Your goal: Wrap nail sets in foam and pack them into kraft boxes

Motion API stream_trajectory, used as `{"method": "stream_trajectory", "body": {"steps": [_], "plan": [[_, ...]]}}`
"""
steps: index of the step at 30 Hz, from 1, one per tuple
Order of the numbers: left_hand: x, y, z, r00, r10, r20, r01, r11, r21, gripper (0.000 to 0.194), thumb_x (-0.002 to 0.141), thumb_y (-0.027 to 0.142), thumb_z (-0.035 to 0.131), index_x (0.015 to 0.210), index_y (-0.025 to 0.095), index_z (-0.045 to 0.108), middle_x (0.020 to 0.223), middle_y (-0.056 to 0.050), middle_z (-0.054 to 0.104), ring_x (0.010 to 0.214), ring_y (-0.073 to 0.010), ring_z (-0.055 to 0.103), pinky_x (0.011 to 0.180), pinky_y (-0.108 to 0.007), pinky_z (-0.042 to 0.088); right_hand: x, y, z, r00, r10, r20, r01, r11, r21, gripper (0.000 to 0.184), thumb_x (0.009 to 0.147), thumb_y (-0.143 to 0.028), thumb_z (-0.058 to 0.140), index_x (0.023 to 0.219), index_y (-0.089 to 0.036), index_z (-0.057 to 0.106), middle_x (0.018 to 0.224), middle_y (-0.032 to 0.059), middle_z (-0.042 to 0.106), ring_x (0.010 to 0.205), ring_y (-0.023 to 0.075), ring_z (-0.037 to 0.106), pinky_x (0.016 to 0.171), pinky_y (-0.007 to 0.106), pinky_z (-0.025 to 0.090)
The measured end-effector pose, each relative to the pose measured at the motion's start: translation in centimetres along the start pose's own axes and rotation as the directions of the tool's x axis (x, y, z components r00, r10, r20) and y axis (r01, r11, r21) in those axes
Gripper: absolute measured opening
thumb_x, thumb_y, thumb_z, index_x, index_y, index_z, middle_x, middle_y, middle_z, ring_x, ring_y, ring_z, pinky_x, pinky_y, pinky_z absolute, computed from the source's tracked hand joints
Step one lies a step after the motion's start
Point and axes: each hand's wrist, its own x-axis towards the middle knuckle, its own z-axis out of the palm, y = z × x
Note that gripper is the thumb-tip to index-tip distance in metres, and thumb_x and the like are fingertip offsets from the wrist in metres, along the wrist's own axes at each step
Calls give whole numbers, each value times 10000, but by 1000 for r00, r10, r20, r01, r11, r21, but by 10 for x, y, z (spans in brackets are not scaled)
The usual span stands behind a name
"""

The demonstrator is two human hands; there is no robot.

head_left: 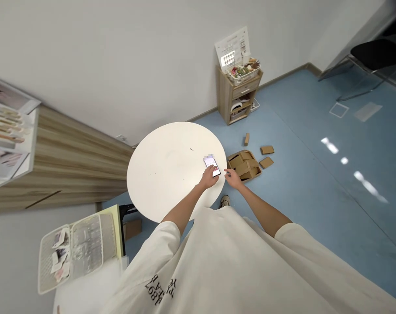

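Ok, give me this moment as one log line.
left hand: on phone, screen lit | right hand: by edge of table, grip unclear | floor: box of cardboard pieces, three more nearby

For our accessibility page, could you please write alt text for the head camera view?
Seen from above, a person's left hand touches a phone with a lit screen on a round white table, while the right hand hovers at the table's edge. Beside it, a box of cardboard pieces sits on the blue floor.
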Motion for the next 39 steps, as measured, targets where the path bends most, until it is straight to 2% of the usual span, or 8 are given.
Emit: {"method": "stream_trajectory", "body": {"steps": [5, 10, 18, 22, 25, 31, 35, 39], "plan": [[-44, -34, -25, 992, -85, -89, 81, 995, -52, 576, 874, 268, 580, 1437, 251, 460, 1561, -95, 409, 1482, -280, 334, 1198, -512, 317, 0, -36, 32, 988, -81, 128, 87, 995, -47, 416, 831, -244, 534, 1219, -253, 685, 1320, 81, 613, 1045, 230, 662, 944, 382, 542], [-95, -70, -48, 974, -163, -160, 142, 981, -134, 551, 887, 274, 572, 1429, 259, 469, 1541, -87, 430, 1465, -274, 360, 1189, -505, 331, -8, -69, 72, 973, -54, 224, 79, 992, -103, 437, 837, -274, 557, 1259, -242, 662, 1314, 95, 632, 1088, 256, 652, 903, 390, 561], [-204, -139, -85, 941, -248, -228, 196, 954, -229, 516, 922, 280, 523, 1433, 243, 466, 1523, -87, 459, 1434, -273, 401, 1201, -473, 325, -51, -107, 175, 950, -105, 295, 155, 976, -152, 412, 869, -272, 528, 1263, -238, 642, 1364, 80, 601, 1051, 208, 651, 980, 395, 527], [-254, -179, -92, 932, -271, -241, 205, 942, -265, 509, 942, 291, 497, 1446, 232, 457, 1528, -96, 455, 1441, -271, 395, 1214, -463, 307, -85, -121, 228, 941, -99, 325, 165, 969, -183, 394, 886, -261, 521, 1261, -249, 639, 1369, 65, 599, 1048, 193, 648, 990, 377, 517], [-282, -202, -92, 931, -276, -239, 206, 937, -281, 510, 950, 301, 486, 1453, 220, 453, 1534, -106, 448, 1443, -275, 395, 1207, -458, 324, -108, -132, 255, 935, -85, 344, 159, 968, -194, 392, 895, -252, 518, 1269, -247, 633, 1384, 68, 591, 1059, 193, 647, 1002, 376, 510], [-310, -219, -99, 918, -283, -276, 199, 934, -297, 510, 966, 312, 470, 1467, 225, 441, 1533, -106, 453, 1436, -275, 408, 1192, -456, 351, -127, -150, 278, 913, -104, 394, 207, 951, -230, 398, 893, -244, 520, 1275, -249, 631, 1381, 65, 592, 1072, 195, 639, 1009, 383, 506], [-320, -224, -107, 872, -328, -365, 219, 926, -308, 508, 962, 293, 472, 1463, 216, 447, 1527, -102, 460, 1431, -268, 413, 1192, -450, 351, -118, -162, 291, 877, -141, 459, 268, 937, -224, 399, 895, -258, 518, 1280, -256, 624, 1394, 58, 584, 1075, 193, 635, 994, 380, 514], [-341, -224, -115, 803, -417, -425, 284, 896, -342, 500, 964, 295, 474, 1459, 231, 455, 1527, -92, 463, 1437, -264, 409, 1190, -441, 358, -110, -176, 313, 814, -182, 552, 341, 919, -200, 397, 904, -270, 506, 1285, -256, 618, 1397, 56, 581, 1084, 195, 631, 1004, 390, 508]]}}
